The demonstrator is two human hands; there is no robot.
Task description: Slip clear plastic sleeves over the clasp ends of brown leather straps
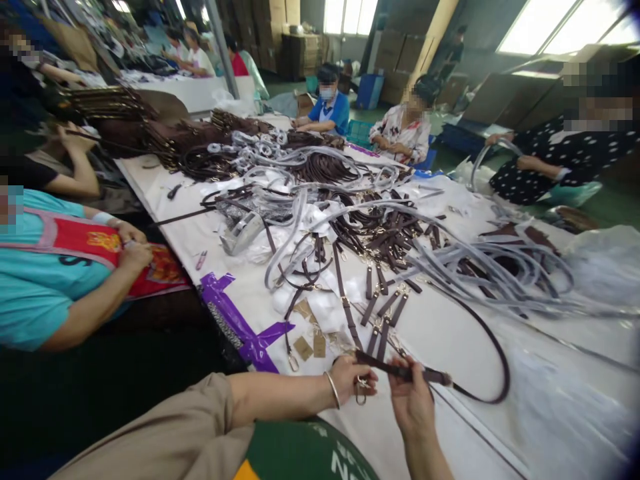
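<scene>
- So we look to be mid-piece here: the long dark strap (439, 377) is up in our hands by the near edge of the table (445, 333), its loop curving out to our right
- Our left hand (350, 379) is curled in around one end, with a metal clasp (361, 392) at its fingers; honestly can't tell if that clasp is fixed to this strap
- Our right hand (413, 399) has the strap pinched between thumb and fingers, just beside the left
- Done, we reckon: the short straps (383, 341) laid out towards the near edge, since they already have gold-coloured fittings
- Left, we guess: plenty, because a big heap of dark straps (377, 230) fills the middle of the table, with grey translucent strips (467, 277) tangled towards the right edge
- Labels: tan tags (319, 345) lie near the purple tape (240, 333) at the near left corner, print too small for us to read
- Other writing: a white "N" on our green garment (300, 447), the rest cut off; no brand we can make out
</scene>
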